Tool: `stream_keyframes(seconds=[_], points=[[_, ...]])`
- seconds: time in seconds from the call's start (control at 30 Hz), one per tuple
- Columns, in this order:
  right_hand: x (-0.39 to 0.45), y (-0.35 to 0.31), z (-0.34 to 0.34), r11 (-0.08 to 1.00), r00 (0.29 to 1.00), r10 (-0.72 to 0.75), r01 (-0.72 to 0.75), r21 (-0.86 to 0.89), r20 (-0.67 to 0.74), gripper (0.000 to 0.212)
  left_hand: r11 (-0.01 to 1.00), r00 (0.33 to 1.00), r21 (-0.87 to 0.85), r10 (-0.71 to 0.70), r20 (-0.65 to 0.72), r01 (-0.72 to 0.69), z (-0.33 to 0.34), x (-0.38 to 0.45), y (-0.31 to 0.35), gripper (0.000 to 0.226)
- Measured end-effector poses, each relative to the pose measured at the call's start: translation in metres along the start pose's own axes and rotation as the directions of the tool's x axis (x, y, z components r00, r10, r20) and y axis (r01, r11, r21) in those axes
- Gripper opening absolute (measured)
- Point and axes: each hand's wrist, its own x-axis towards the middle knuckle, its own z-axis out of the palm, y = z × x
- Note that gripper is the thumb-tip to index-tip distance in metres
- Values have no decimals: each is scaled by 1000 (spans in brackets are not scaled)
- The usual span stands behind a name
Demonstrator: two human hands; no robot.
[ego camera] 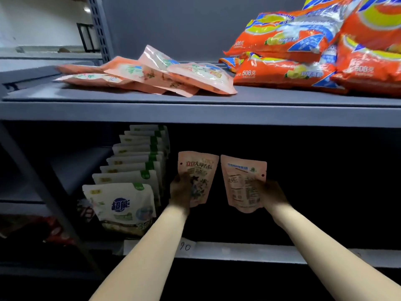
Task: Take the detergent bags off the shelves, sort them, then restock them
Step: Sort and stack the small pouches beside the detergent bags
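Observation:
Both my arms reach into the dark lower shelf. My left hand (pixel 181 191) grips a small pink detergent bag (pixel 198 170) upright, its printed front facing me. My right hand (pixel 270 193) grips a second pink bag (pixel 243 183) upright, its back label facing me. The two bags hang side by side, a narrow gap between them. Several more pink bags (pixel 149 76) lie flat in a loose heap on the upper shelf (pixel 195 111).
A row of white-and-green detergent bags (pixel 130 181) stands upright at the left of the lower shelf, close to my left hand. Large orange bags (pixel 303 57) are piled on the upper shelf's right. A slanted grey post (pixel 41 181) crosses the left side. The lower shelf's front edge (pixel 238 250) carries a label strip.

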Motion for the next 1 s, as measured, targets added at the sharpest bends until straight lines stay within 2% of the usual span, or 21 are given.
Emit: stream_keyframes(seconds=[0.1, 0.2, 0.23, 0.3, 0.4, 0.47, 0.57, 0.73, 0.93, 1.0], points=[[19, 9, 5, 996, 1000, 6, -5, 88, -20, 33, 996, 997, 75, -56, 54, 52, 11, 50, 9, 36], [39, 17, 12, 991, 999, 44, -42, 130, -7, 32, 997, 995, 56, -61, 80, 56, 25, 82, 17, 14], [45, 21, 14, 989, 999, 51, -51, 139, 4, 30, 997, 996, 64, -52, 74, 47, 30, 90, 18, 13], [56, 27, 17, 983, 997, 64, -70, 171, 43, 22, 996, 998, 82, -25, 65, 20, 39, 116, 16, 24], [67, 35, 20, 975, 993, 76, -93, 202, 93, 19, 1000, 995, 13, -6, 103, 5, 50, 151, 15, 35], [74, 39, 21, 971, 992, 79, -99, 216, 98, 19, 1000, 994, -3, 6, 111, -6, 53, 170, 17, 31], [83, 44, 23, 970, 986, 98, -125, 210, 131, 22, 999, 996, -30, 43, 76, -40, 57, 193, 17, 36], [97, 40, 29, 962, 986, 84, -117, 247, 142, 29, 991, 991, 17, 134, -17, -133, 65, 224, 13, 37], [105, 28, 32, 975, 991, 57, -82, 205, 123, 19, 981, 980, -34, 191, -58, -193, 60, 223, 5, 41], [108, 24, 35, 981, 994, 57, -74, 179, 96, 20, 972, 967, -31, 229, -112, -234, 58, 217, 3, 47]])
